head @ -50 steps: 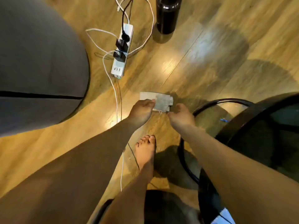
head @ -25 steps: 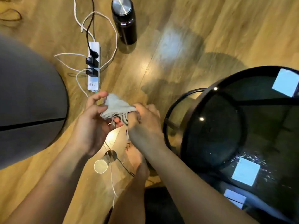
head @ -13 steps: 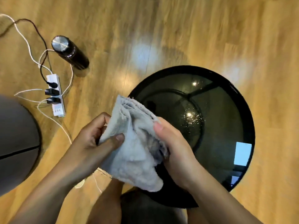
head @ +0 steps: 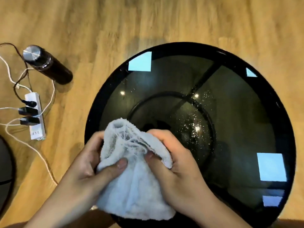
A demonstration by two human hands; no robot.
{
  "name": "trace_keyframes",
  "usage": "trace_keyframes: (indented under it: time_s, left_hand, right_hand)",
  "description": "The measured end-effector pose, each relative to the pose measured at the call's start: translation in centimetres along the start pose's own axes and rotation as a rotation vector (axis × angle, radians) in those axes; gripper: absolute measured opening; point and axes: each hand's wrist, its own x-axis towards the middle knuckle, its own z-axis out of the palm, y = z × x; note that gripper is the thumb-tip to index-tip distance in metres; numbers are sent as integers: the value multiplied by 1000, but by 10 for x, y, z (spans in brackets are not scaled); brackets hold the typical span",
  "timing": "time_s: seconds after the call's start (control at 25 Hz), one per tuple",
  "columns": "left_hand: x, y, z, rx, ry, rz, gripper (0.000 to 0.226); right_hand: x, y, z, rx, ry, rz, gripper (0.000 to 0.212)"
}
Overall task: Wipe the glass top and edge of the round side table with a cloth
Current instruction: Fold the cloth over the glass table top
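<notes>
Since the earlier frame, the view has shifted so that the round side table (head: 271, 99) fills more of it, and both hands have drawn the cloth (head: 134, 183) closer together. Left hand (head: 92, 163) is closed on the cloth's left fold, thumb pressed on top. Right hand (head: 177, 160) is closed on the right fold, fingers tucked under. The cloth is bunched between them, over the worktop's near edge; contact with the glass cannot be confirmed. White specks lie on the glass beyond the right hand. Step in hand appears to be folding the cloth into a pad. Next move likely calls for one hand pressing it flat and sweeping across the specks.
</notes>
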Motion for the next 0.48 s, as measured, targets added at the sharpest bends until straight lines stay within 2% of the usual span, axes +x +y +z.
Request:
trace_keyframes:
  time_s: [0.04,0.12,0.2,0.4,0.48]
  left_hand:
    - [-6,-7,1,30,-21,7,36]
    - [-25,-13,2,139,-96,39,21]
    - [-47,-14,6,192,-109,91,19]
    - [-98,-45,31,508,-167,260,11]
    - [-113,-63,45,559,-148,300,14]
  right_hand:
    - [-11,3,5,18,-18,19,21]
    - [-41,-1,17,12,-47,56,38]
    - [-71,-4,25,-122,-14,51,49]
    - [-153,-4,21,-338,119,-26,30]
    - [-181,2,15,-370,156,-64,24]
